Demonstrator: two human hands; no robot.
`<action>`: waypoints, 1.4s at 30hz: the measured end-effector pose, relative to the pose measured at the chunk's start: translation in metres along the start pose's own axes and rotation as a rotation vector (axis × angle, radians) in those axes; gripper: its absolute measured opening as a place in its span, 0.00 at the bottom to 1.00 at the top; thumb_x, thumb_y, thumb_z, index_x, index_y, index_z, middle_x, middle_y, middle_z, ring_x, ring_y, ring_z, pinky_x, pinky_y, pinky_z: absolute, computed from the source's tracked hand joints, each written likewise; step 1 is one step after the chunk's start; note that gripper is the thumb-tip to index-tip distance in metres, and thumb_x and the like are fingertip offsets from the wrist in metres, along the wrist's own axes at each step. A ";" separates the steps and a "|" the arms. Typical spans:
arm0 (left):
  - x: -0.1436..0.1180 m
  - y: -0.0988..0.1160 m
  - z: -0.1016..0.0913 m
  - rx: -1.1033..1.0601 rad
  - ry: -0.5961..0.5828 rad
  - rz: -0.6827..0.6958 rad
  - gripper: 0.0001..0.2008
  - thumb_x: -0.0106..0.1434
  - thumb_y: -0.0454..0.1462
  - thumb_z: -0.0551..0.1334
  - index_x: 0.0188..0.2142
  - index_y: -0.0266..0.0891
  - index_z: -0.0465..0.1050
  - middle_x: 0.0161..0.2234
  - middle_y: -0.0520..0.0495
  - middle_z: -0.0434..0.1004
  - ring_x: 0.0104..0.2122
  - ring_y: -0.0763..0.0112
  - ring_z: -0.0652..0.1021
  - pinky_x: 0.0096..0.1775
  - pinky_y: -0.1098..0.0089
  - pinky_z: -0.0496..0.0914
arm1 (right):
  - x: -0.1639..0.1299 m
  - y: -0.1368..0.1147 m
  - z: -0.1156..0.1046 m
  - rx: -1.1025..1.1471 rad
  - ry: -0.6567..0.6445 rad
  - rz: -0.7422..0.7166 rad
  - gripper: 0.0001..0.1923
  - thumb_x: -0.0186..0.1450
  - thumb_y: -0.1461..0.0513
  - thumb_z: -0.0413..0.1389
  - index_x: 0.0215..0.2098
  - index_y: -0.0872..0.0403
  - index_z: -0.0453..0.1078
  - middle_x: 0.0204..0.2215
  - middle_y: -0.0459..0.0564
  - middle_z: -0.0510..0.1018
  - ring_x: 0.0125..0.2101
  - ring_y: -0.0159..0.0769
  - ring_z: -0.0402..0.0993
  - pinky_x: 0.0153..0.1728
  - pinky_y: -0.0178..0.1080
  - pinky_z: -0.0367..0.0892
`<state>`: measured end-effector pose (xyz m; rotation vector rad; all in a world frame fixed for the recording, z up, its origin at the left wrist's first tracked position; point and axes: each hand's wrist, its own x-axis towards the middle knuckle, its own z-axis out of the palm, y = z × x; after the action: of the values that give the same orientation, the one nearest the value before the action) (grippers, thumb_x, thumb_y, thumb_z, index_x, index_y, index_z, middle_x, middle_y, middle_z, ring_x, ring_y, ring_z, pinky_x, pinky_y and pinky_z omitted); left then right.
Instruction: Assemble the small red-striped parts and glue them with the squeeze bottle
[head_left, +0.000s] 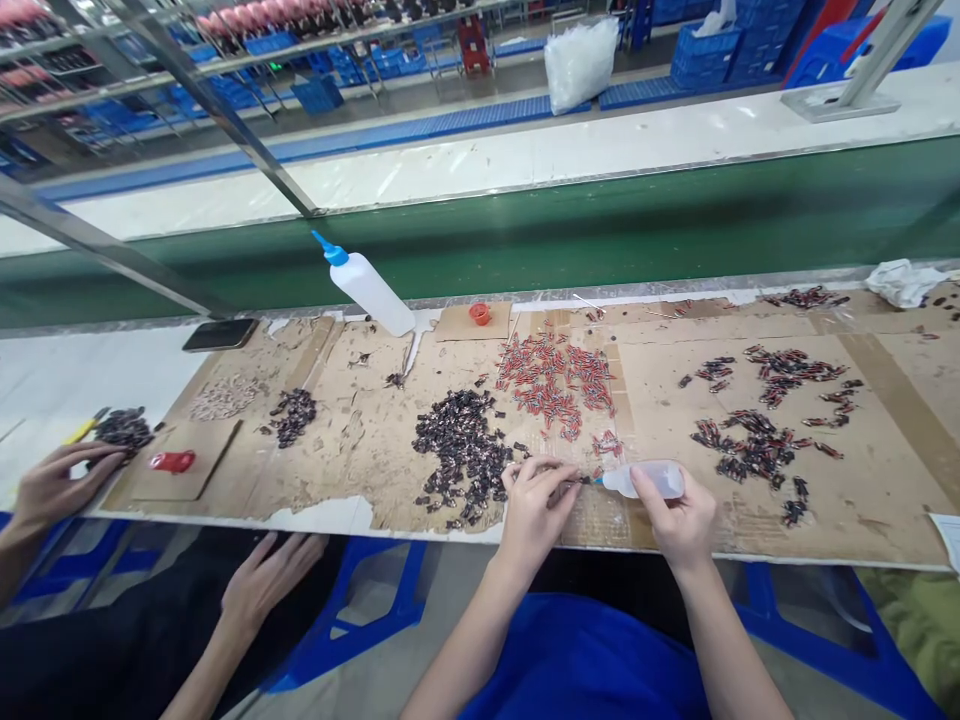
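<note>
From the head view, we see the right hand (688,510) wrapped around a squeeze bottle (664,479) of smooth, translucent plastic, rounded in body and tapering to a slim blue tip. Its long axis lies nearly level, running across the cardboard sheet (660,380) near the front edge, and the tip points toward the left hand (536,500). There, thumb and fingers pinch a small dark part (585,480); we cannot tell whether the tip touches it.

Beside the left hand we find a heap of glossy black pieces (459,450); beyond the hands lie slender red pieces (551,385), loosely scattered. To the right of the bottle are clusters of black-and-red pieces (757,445). The cardboard is matte brown, taped, scuffed and torn along its edge. Farther back stands a larger white bottle (375,295) with a blue nozzle.
</note>
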<state>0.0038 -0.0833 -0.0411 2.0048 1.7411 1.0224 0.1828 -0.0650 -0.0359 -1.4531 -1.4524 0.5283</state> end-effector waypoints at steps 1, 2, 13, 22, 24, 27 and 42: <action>0.000 0.000 0.000 0.000 0.004 0.002 0.06 0.60 0.32 0.65 0.37 0.45 0.77 0.33 0.53 0.84 0.41 0.65 0.78 0.46 0.60 0.55 | 0.000 0.001 0.000 -0.008 -0.012 -0.010 0.18 0.60 0.48 0.58 0.25 0.54 0.73 0.19 0.47 0.77 0.19 0.34 0.71 0.22 0.35 0.67; 0.000 0.000 0.000 0.001 0.006 0.004 0.06 0.60 0.32 0.65 0.37 0.45 0.77 0.33 0.53 0.84 0.41 0.65 0.78 0.46 0.61 0.55 | 0.000 0.001 0.000 -0.014 -0.021 -0.019 0.17 0.60 0.48 0.58 0.25 0.54 0.73 0.19 0.47 0.78 0.19 0.34 0.72 0.23 0.34 0.67; 0.000 0.003 0.001 0.010 0.018 -0.042 0.07 0.59 0.32 0.65 0.35 0.46 0.78 0.32 0.52 0.84 0.39 0.66 0.79 0.46 0.61 0.56 | 0.005 -0.010 0.000 -0.011 -0.010 -0.061 0.15 0.61 0.52 0.58 0.24 0.54 0.73 0.18 0.46 0.77 0.17 0.32 0.71 0.21 0.33 0.66; 0.002 0.005 -0.001 0.014 0.011 -0.048 0.07 0.59 0.32 0.65 0.34 0.46 0.78 0.31 0.53 0.84 0.39 0.66 0.79 0.46 0.61 0.57 | 0.002 -0.006 -0.001 0.052 -0.039 -0.010 0.15 0.60 0.51 0.59 0.26 0.54 0.74 0.21 0.48 0.79 0.20 0.35 0.73 0.23 0.34 0.69; 0.002 0.005 -0.001 0.016 0.013 -0.045 0.07 0.58 0.32 0.65 0.34 0.46 0.78 0.31 0.53 0.84 0.38 0.66 0.79 0.46 0.61 0.56 | 0.002 -0.006 0.000 0.061 -0.063 -0.004 0.14 0.60 0.51 0.59 0.27 0.54 0.74 0.21 0.48 0.79 0.21 0.35 0.73 0.24 0.35 0.69; 0.001 0.005 -0.001 0.026 0.018 -0.054 0.06 0.59 0.32 0.66 0.34 0.46 0.78 0.32 0.54 0.84 0.39 0.66 0.79 0.47 0.60 0.55 | 0.004 -0.008 0.000 0.066 -0.079 -0.002 0.14 0.60 0.52 0.59 0.27 0.54 0.75 0.21 0.48 0.79 0.20 0.35 0.73 0.24 0.35 0.69; 0.002 0.006 -0.004 0.033 -0.027 -0.044 0.08 0.60 0.32 0.65 0.38 0.46 0.76 0.34 0.51 0.83 0.43 0.63 0.77 0.48 0.58 0.58 | 0.010 0.001 -0.007 0.264 0.356 0.160 0.19 0.52 0.52 0.66 0.35 0.54 0.68 0.30 0.51 0.78 0.29 0.37 0.77 0.31 0.39 0.71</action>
<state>0.0056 -0.0838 -0.0335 1.9819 1.7909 0.9541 0.1911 -0.0582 -0.0307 -1.3746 -0.9557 0.5081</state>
